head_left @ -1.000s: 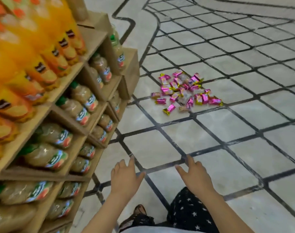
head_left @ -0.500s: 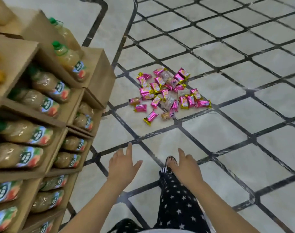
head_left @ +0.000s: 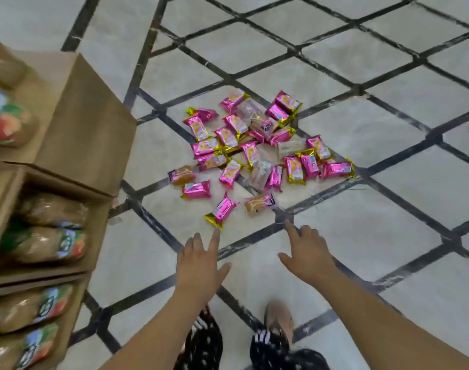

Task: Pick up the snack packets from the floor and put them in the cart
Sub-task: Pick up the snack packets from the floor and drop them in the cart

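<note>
A: Hands, quick?

B: Person's left hand [head_left: 201, 260] and right hand [head_left: 308, 252] are both held out low over the floor [head_left: 388, 222], fingers straight and spread, nothing in either. The left index tip is right at the closest packet; contact can't be told

A: Where's the target?

B: The snack packets [head_left: 254, 150] sit in a loose heap just ahead of both hands, mostly pink-and-gold foil with a few clear wraps mixed in. The nearest pink packet [head_left: 222, 209] lies off the left fingertips, and a cake packet [head_left: 258, 203] lies just beyond the right index finger. The cart is not in view

A: Handling?

B: Judged light, small, with crinkly and slick film. The filling is probably soft, so a hard squeeze may crush it. Pinch a crimped end seal or across the short sides. Overlapping ones could be scooped several at once. Flat ones may skid on smooth tile, so get a fingertip under the edge

A: Anything else?

B: A cardboard shelf [head_left: 89, 124] of bottles [head_left: 41, 244] stands off to the left of the left hand, apart from the heap
</note>
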A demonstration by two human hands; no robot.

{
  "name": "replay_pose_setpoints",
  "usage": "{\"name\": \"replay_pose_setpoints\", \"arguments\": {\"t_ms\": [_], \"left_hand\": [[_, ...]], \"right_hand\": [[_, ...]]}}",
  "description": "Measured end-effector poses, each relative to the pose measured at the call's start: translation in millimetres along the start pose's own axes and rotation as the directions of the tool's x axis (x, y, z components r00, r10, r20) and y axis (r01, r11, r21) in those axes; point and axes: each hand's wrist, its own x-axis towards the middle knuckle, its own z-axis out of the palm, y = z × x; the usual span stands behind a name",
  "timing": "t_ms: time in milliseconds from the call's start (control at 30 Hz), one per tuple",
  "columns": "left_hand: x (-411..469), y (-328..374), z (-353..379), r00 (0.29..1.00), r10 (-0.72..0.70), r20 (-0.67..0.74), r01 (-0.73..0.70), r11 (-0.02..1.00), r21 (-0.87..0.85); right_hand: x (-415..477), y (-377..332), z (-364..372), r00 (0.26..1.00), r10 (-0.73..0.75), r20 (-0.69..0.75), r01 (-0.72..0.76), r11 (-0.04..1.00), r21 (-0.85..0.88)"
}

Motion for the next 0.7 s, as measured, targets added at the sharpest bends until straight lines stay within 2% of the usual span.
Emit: {"name": "replay_pose_setpoints", "arguments": {"t_ms": [200,300,367,467,567,633,700], "left_hand": [[169.0,-18.7,128.8,0.988,0.138,-0.072,-0.128,0.984,0.126],[244.4,-35.4,178.8,0.959,0.194,-0.206,-0.166,0.976,0.143],[287.0,-42.0,204.1,0.945,0.235,-0.226,-0.197,0.964,0.178],[326.8,-43.8,228.2,0.907,0.285,-0.309,-0.231,0.952,0.198],[341.7,-46.6,245.3,0.869,0.318,-0.379,-0.280,0.948,0.153],[341.0,-51.9,251.6,0.857,0.357,-0.371,-0.329,0.934,0.139],[334.5,-53.2,249.7,0.910,0.352,-0.217,-0.338,0.936,0.101]], "right_hand": [[173.1,1.8,115.9,0.989,-0.098,-0.109,0.088,0.992,-0.091],[246.7,9.8,156.8,0.969,-0.172,-0.176,0.138,0.972,-0.191],[287.9,17.4,175.1,0.944,-0.262,-0.198,0.204,0.940,-0.271],[338.9,29.8,196.5,0.895,-0.389,-0.218,0.280,0.871,-0.403],[366.9,39.4,210.7,0.854,-0.426,-0.299,0.295,0.870,-0.396],[366.1,44.6,210.9,0.817,-0.472,-0.331,0.304,0.841,-0.449],[361.2,50.2,211.7,0.803,-0.481,-0.352,0.304,0.838,-0.453]]}}
